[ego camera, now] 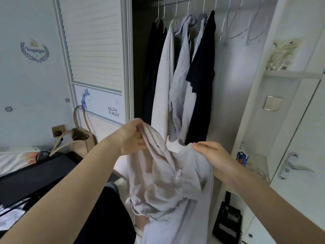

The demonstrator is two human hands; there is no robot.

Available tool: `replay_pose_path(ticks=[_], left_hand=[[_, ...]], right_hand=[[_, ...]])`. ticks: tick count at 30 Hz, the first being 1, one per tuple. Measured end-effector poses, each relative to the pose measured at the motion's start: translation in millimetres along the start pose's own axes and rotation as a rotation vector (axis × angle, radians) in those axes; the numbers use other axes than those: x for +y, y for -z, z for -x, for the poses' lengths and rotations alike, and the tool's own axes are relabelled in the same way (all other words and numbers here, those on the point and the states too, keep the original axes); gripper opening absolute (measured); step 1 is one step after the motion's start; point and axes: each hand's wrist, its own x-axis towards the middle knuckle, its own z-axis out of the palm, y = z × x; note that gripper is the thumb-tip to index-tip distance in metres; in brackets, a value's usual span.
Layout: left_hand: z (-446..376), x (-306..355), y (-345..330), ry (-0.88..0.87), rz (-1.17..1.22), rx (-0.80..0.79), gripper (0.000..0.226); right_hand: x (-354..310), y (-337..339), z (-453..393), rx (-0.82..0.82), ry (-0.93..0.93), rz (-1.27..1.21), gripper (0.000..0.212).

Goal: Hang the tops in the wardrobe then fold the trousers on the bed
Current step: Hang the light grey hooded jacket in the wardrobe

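Observation:
I hold a pale grey top [167, 187] up in front of the open wardrobe [228, 85]. My left hand [132, 136] grips its upper left edge, and my right hand [211, 154] pinches the fabric at the upper right. The garment hangs crumpled between them, its lower part dropping out of view. Inside the wardrobe, several tops hang on hangers from the rail: dark ones [154, 67] at the left, light grey ones [182, 76] in the middle, a navy one [202, 76] beside them. Empty white hangers [246, 29] hang at the right.
A sliding door [95, 59] with printed pictures closes the wardrobe's left half. A beige handbag [82, 138] and a dark flat case [35, 176] lie on the bed at left. White shelves [290, 74] and a door handle [290, 166] stand at right. A black box [226, 222] sits on the floor.

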Motion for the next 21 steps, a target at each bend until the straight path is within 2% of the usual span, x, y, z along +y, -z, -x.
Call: replay_pose_path(ticks=[5, 8, 9, 11, 13, 14, 17, 19, 21], left_hand=[[-8.9, -51.5, 17.1, 0.278, -0.479, -0.152, 0.035], [-0.4, -84.6, 3.6, 0.487, -0.979, -0.425, 0.045], [2.4, -93.1, -0.9, 0.565, -1.069, -0.511, 0.054], [3.9, -108.1, -7.7, 0.669, -1.012, -0.63, 0.083], [3.8, -120.5, -13.0, 0.647, -0.852, -0.685, 0.101], [2.5, -125.4, -15.7, 0.575, -0.81, -0.648, 0.099], [-5.1, -134.2, -18.0, 0.276, -0.648, -0.376, 0.075], [-10.0, -130.1, -8.8, 0.23, -0.503, -0.423, 0.066], [-8.9, -121.4, 4.4, 0.208, -0.445, -0.467, 0.07]], right_hand=[[-15.6, 3.0, -0.9, -0.049, -0.135, -0.379, 0.028], [-26.4, -3.9, -4.4, -0.051, -0.131, -0.449, 0.026], [-29.7, -6.7, -5.1, -0.056, -0.121, -0.457, 0.025], [-33.8, -10.7, -8.3, -0.048, -0.085, -0.474, 0.024], [-37.1, -12.6, -10.0, -0.026, -0.042, -0.481, 0.023], [-38.3, -13.2, -10.2, -0.026, -0.027, -0.481, 0.022], [-41.2, -10.2, -6.2, -0.068, 0.001, -0.469, 0.025], [-40.6, -1.9, -3.8, -0.042, 0.006, -0.465, 0.034], [-39.9, 9.9, -3.1, 0.065, -0.039, -0.431, 0.037]])
